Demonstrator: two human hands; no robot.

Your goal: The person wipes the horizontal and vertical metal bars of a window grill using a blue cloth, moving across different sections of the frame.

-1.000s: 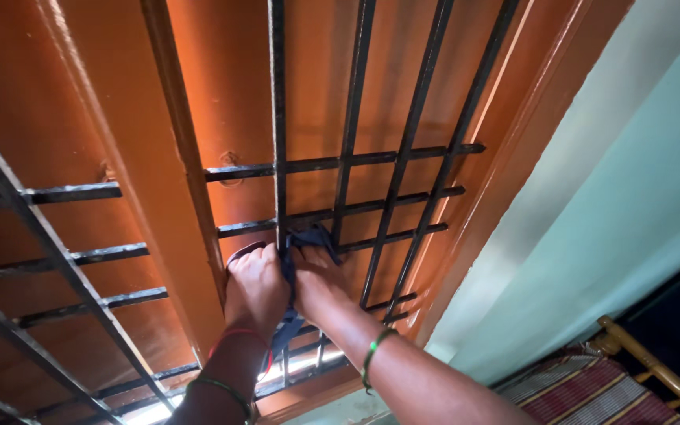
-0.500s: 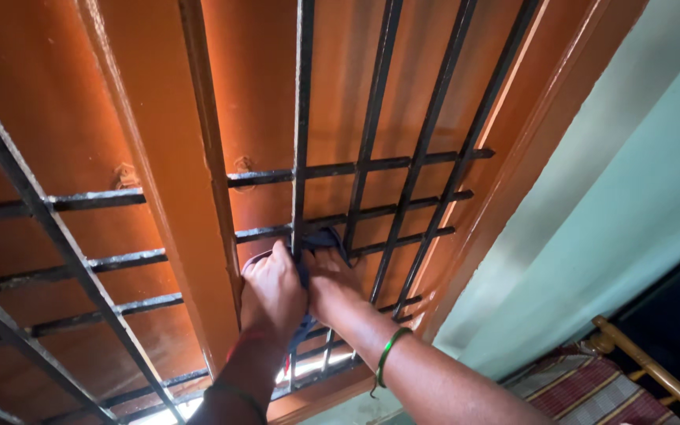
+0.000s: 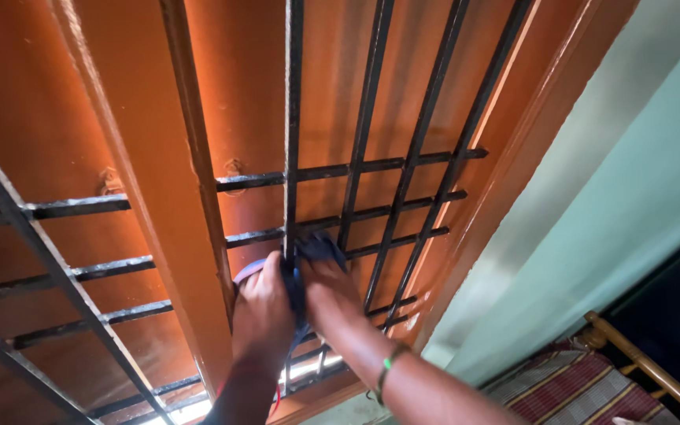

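A black metal window grille (image 3: 371, 118) with vertical and horizontal bars fills an orange-brown wooden frame (image 3: 151, 173). Both my hands are raised to one vertical bar (image 3: 293, 142) low in the grille. My left hand (image 3: 263, 313) and my right hand (image 3: 332, 297) grip a dark blue cloth (image 3: 315, 250) that is wrapped around that bar. The cloth bunches above my fingers and a strip of it runs down between the two hands. A green bangle (image 3: 387, 366) sits on my right wrist and a thin red band on the left.
Closed orange shutters lie behind the bars. A pale green wall (image 3: 623, 205) runs to the right of the frame. At the lower right are a wooden rail (image 3: 647, 366) and a red-striped woven mat (image 3: 568, 393). Daylight shows under the grille's bottom edge.
Both hands and the cloth have stayed on the same bar, sliding slightly up it. The view has shifted, so the grille appears a little further right.
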